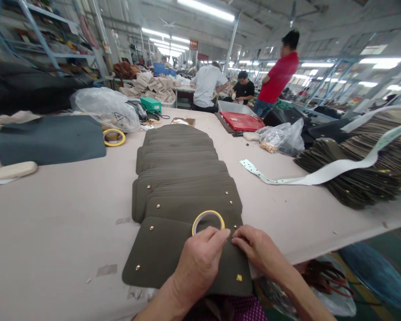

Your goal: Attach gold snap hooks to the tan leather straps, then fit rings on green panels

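Note:
A row of several overlapping olive-green panels [183, 187] with small brass studs runs away from me across the table [53, 232]. The nearest panel [160, 258] lies at the front edge. Both hands rest on its right part, fingertips nearly meeting. My left hand [200, 263] has its fingers curled and pinched right below a yellow tape roll [208, 221] that lies on the panels. My right hand [257, 249] pinches at the same spot. What the fingertips hold is too small to make out.
A second yellow tape roll [114, 137], a clear plastic bag [105, 107] and a dark sheet [50, 139] lie at the left. A white punched strip [307, 176] and stacked dark pieces [361, 178] lie at the right. A red tray [240, 120] and three people stand at the back.

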The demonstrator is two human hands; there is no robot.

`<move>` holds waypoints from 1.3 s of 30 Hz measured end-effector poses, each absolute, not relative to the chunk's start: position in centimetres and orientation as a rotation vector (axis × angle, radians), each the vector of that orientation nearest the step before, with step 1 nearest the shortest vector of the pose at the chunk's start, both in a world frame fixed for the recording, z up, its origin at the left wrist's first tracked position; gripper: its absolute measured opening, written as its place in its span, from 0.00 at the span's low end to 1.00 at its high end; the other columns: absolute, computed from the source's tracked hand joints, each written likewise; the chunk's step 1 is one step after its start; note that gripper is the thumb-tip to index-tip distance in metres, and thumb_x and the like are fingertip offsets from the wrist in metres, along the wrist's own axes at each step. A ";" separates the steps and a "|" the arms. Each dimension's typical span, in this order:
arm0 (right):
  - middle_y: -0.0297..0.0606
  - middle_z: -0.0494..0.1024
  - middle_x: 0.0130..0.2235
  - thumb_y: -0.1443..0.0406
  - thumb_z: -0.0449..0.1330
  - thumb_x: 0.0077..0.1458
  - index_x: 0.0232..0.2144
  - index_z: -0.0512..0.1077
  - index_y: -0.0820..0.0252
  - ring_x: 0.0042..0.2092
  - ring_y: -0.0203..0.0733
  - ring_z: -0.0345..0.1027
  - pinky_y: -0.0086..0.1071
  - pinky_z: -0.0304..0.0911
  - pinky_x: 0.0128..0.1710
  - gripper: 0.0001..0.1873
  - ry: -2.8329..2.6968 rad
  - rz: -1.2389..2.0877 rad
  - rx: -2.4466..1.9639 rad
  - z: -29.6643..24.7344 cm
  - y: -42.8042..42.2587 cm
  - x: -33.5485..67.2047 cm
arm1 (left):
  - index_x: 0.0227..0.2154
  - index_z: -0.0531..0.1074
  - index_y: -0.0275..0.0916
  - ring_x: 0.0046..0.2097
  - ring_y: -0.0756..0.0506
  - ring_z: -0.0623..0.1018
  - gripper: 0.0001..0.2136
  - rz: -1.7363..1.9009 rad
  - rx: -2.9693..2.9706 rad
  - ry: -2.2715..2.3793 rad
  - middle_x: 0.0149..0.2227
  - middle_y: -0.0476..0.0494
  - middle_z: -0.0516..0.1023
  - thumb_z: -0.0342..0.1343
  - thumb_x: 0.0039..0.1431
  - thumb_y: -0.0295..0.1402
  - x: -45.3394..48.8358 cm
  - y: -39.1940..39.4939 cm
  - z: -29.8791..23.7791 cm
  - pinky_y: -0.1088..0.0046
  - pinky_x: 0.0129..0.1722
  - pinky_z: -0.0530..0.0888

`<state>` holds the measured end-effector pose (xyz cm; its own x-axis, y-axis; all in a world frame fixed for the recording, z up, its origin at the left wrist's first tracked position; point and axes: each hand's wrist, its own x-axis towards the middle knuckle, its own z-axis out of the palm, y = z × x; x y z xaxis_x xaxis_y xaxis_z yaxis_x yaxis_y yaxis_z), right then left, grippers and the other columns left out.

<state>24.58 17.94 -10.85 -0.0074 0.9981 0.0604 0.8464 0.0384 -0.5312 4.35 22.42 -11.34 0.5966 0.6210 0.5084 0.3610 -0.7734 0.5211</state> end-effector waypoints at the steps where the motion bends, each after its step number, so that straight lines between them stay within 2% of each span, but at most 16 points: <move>1: 0.34 0.78 0.32 0.66 0.57 0.57 0.31 0.74 0.56 0.34 0.40 0.73 0.32 0.66 0.35 0.05 -1.875 0.463 -1.826 -10.9 17.5 24.3 | 0.56 0.64 0.40 0.37 0.47 0.78 0.17 0.986 2.438 0.783 0.38 0.44 0.78 0.45 0.66 0.26 4.0 22.3 -11.1 0.71 0.39 0.77; 4: 0.37 0.79 0.39 0.65 0.56 0.59 0.40 0.73 0.56 0.40 0.40 0.74 0.32 0.69 0.40 0.08 -1.784 0.385 -1.634 -10.7 16.7 23.3 | 0.62 0.55 0.39 0.39 0.47 0.79 0.22 1.009 2.419 0.789 0.41 0.43 0.79 0.47 0.65 0.26 3.4 21.7 -10.9 0.71 0.41 0.78; 7: 0.40 0.78 0.43 0.68 0.55 0.60 0.45 0.71 0.57 0.44 0.41 0.72 0.33 0.68 0.45 0.11 -1.859 0.245 -1.409 -10.2 16.3 22.2 | 0.59 0.56 0.35 0.42 0.47 0.80 0.21 1.036 2.437 0.843 0.43 0.40 0.80 0.47 0.65 0.26 3.3 21.0 -11.0 0.72 0.43 0.78; 9: 0.40 0.78 0.41 0.71 0.54 0.60 0.44 0.70 0.57 0.44 0.41 0.71 0.34 0.68 0.45 0.11 -1.964 0.173 -1.304 -9.9 16.2 21.6 | 0.58 0.57 0.35 0.40 0.46 0.81 0.19 1.022 2.455 0.872 0.42 0.40 0.80 0.47 0.65 0.26 3.3 20.6 -11.2 0.72 0.41 0.78; 14: 0.37 0.75 0.32 0.73 0.51 0.61 0.36 0.68 0.58 0.35 0.39 0.68 0.31 0.66 0.35 0.08 -2.080 0.115 -1.217 -10.0 16.3 21.1 | 0.54 0.60 0.36 0.39 0.45 0.81 0.15 0.995 2.478 0.813 0.40 0.42 0.80 0.46 0.65 0.27 3.5 20.2 -11.3 0.69 0.39 0.78; 17: 0.35 0.73 0.28 0.74 0.52 0.58 0.32 0.66 0.58 0.30 0.37 0.66 0.30 0.64 0.30 0.08 -2.052 -0.005 -1.217 -10.6 16.0 21.0 | 0.44 0.66 0.40 0.37 0.45 0.80 0.08 0.888 2.490 0.783 0.37 0.46 0.79 0.44 0.66 0.27 3.5 20.1 -11.0 0.70 0.36 0.77; 21: 0.35 0.75 0.28 0.75 0.53 0.56 0.34 0.68 0.59 0.29 0.36 0.68 0.28 0.64 0.30 0.08 -1.960 -0.074 -1.232 -11.2 15.2 20.7 | 0.35 0.68 0.41 0.32 0.46 0.78 0.09 0.748 2.509 0.836 0.32 0.48 0.76 0.44 0.66 0.26 3.4 20.1 -10.5 0.72 0.30 0.74; 24: 0.34 0.75 0.25 0.72 0.54 0.55 0.29 0.71 0.59 0.27 0.36 0.69 0.27 0.63 0.27 0.07 -1.768 0.139 -1.409 -11.3 14.9 20.4 | 0.32 0.68 0.41 0.27 0.46 0.75 0.10 0.798 2.581 0.854 0.28 0.49 0.73 0.43 0.66 0.26 3.8 20.2 -10.6 0.72 0.25 0.70; 27: 0.31 0.72 0.19 0.65 0.56 0.54 0.24 0.70 0.59 0.21 0.34 0.66 0.25 0.60 0.21 0.08 -1.379 0.631 -1.602 -11.2 15.1 20.4 | 0.29 0.67 0.40 0.24 0.46 0.72 0.12 0.933 2.658 0.834 0.26 0.48 0.71 0.42 0.66 0.26 4.8 20.2 -10.9 0.71 0.22 0.66; 30: 0.31 0.71 0.16 0.59 0.59 0.51 0.23 0.69 0.60 0.18 0.35 0.66 0.26 0.61 0.19 0.11 -1.070 0.964 -1.601 -10.9 15.5 20.5 | 0.27 0.66 0.40 0.23 0.48 0.69 0.12 1.054 2.646 0.810 0.24 0.48 0.69 0.43 0.65 0.25 5.7 20.3 -11.3 0.72 0.22 0.64; 34: 0.32 0.71 0.16 0.58 0.62 0.46 0.22 0.69 0.61 0.18 0.35 0.66 0.26 0.61 0.20 0.12 -0.977 1.043 -1.602 -10.5 15.9 20.4 | 0.27 0.66 0.39 0.22 0.49 0.67 0.12 1.133 2.571 0.801 0.23 0.49 0.68 0.44 0.65 0.25 6.1 20.4 -11.7 0.73 0.22 0.63; 39: 0.32 0.72 0.17 0.56 0.65 0.42 0.21 0.71 0.61 0.19 0.35 0.66 0.26 0.61 0.20 0.13 -0.858 0.971 -1.649 -10.8 17.4 21.9 | 0.32 0.68 0.37 0.27 0.48 0.70 0.09 1.232 2.462 0.656 0.26 0.47 0.71 0.45 0.62 0.21 5.9 19.8 -11.0 0.74 0.26 0.66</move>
<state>21.86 17.35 -10.76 0.4267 0.8835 -0.1932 0.0834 -0.2511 -0.9644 5.92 19.80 -10.98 0.5255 0.5270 0.6679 0.2602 -0.8470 0.4636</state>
